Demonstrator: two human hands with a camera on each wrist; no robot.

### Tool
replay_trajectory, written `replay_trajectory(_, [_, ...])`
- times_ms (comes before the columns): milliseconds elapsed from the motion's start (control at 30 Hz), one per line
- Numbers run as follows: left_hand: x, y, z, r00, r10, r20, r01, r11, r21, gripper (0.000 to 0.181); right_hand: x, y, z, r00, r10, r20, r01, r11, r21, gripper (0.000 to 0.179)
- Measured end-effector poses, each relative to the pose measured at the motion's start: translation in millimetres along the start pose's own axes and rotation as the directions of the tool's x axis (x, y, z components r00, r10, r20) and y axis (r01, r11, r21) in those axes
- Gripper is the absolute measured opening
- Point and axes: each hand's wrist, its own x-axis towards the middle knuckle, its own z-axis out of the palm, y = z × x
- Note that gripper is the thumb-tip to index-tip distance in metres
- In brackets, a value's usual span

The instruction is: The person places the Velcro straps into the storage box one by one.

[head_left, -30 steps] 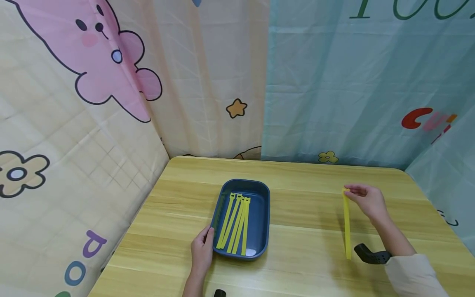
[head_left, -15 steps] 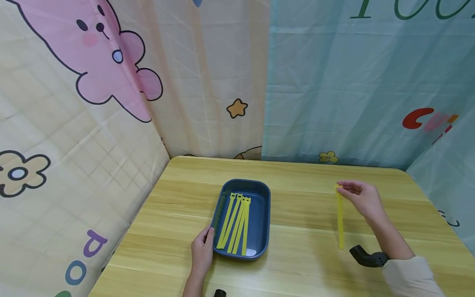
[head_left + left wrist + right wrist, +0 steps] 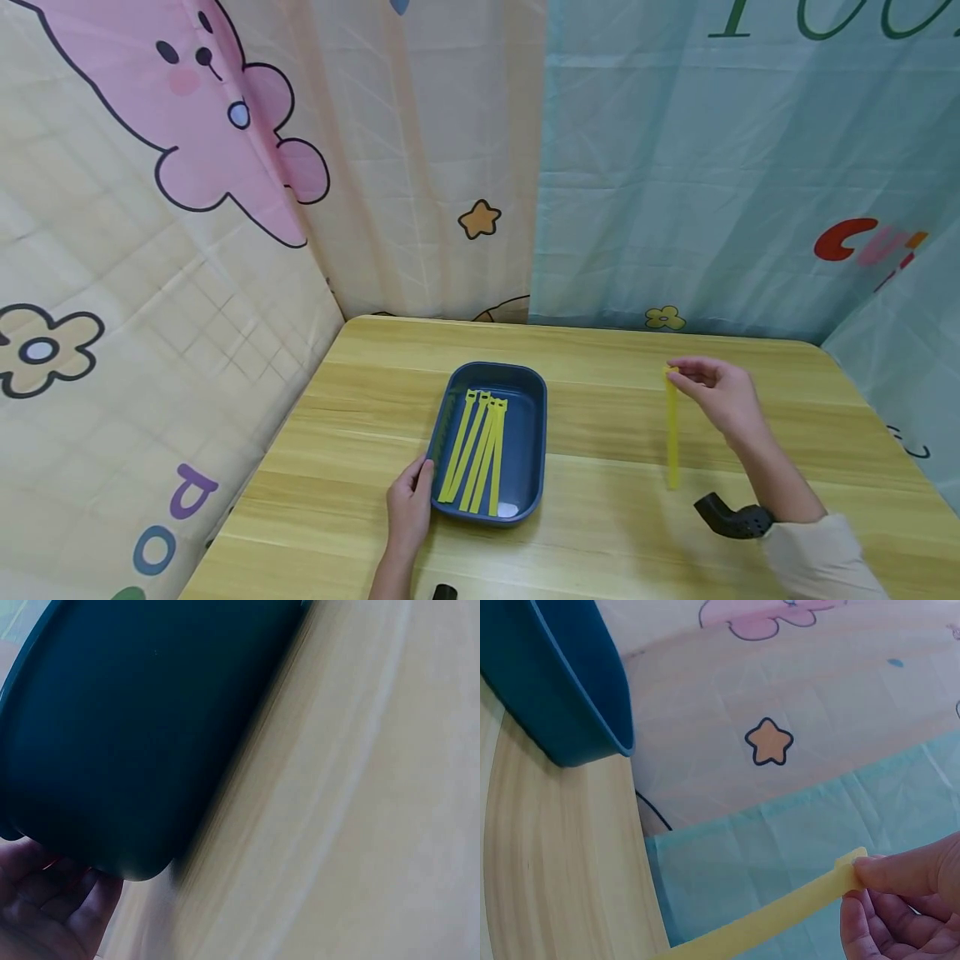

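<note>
My right hand (image 3: 722, 398) pinches a yellow cable tie (image 3: 672, 442) by its slotted head, above the table's right part. The tie hangs straight down; the right wrist view shows thumb and fingertips on its end. At the near left corner of a blue tray (image 3: 539, 450), my left hand (image 3: 408, 510) grips the side, thumb at the rim. From the left wrist, the tray's outer wall (image 3: 150, 742) fills much of the view, with curled fingers (image 3: 94, 907) against its edge. Inside the tray lie several more yellow cable ties (image 3: 474, 454), side by side, heads toward the back.
The wooden table (image 3: 600, 517) carries the tray left of its middle. Printed cloth curtains (image 3: 420, 167) close off the back and both sides. A black curved wrist piece (image 3: 733, 517) juts from the right wrist, and another black part (image 3: 445, 592) shows at the bottom edge.
My right hand has moved left and slightly toward the back with the cable tie, which stays hanging. The left hand and the tray have stayed in place.
</note>
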Motion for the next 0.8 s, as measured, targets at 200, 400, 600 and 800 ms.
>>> replay_trajectory(200, [0.8,-1.1,0.6,1.000,-0.002,-0.009,0.002,1.000,-0.001,0.036,-0.2,-9.3,7.3,1.000,-0.011,0.006,0.010,0.999,0.050,0.039])
replay_trajectory(400, [2.5,-3.3,1.8,1.000,0.002,-0.013,-0.002,1.000,0.015,0.036,2.3,-15.7,17.2,1.000,-0.027,0.015,0.025,0.994,0.108,0.038])
replay_trajectory(600, [3.4,-2.0,2.7,1.000,-0.006,-0.018,0.006,1.000,0.009,0.035,5.0,-20.5,25.8,0.998,-0.061,0.017,0.058,0.988,0.142,0.037])
replay_trajectory(800, [1.9,-0.3,1.9,1.000,0.002,-0.019,-0.002,1.000,0.012,0.035,6.7,-30.7,35.0,0.998,-0.067,0.020,0.062,0.979,0.196,0.035])
